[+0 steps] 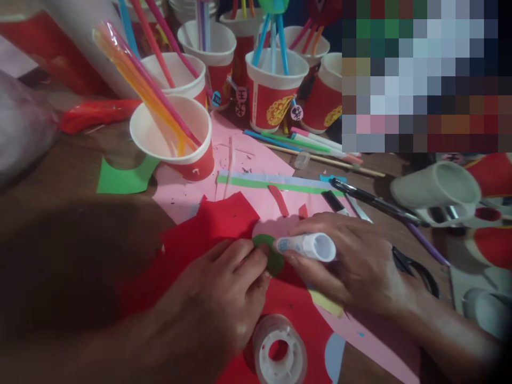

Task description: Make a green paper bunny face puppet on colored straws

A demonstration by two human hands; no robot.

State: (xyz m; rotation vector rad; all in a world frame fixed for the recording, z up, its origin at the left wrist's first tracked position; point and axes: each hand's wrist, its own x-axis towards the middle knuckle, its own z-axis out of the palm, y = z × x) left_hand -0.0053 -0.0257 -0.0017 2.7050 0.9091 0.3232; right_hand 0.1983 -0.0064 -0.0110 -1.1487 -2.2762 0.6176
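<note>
With fingers closed, my left hand [236, 293] presses a small green paper piece [275, 262] down onto the red paper [288, 298]. My right hand [352, 261] grips a white glue stick [306, 246], its tip end at the green piece and its hollow base facing me. Part of the green piece is hidden under my left fingertips. A roll of clear tape [280, 352] rests on the red paper close to my left hand. Under it all spreads pink paper [256, 154] with small scraps on it.
Several red and white paper cups [276, 96] holding straws stand at the back. Felt-tip pens [320, 144], a wooden stick and a black pen [376, 201] lie beyond my right hand. Black-handled scissors [418, 269] sit beside my right wrist. A green offcut [124, 178] lies left.
</note>
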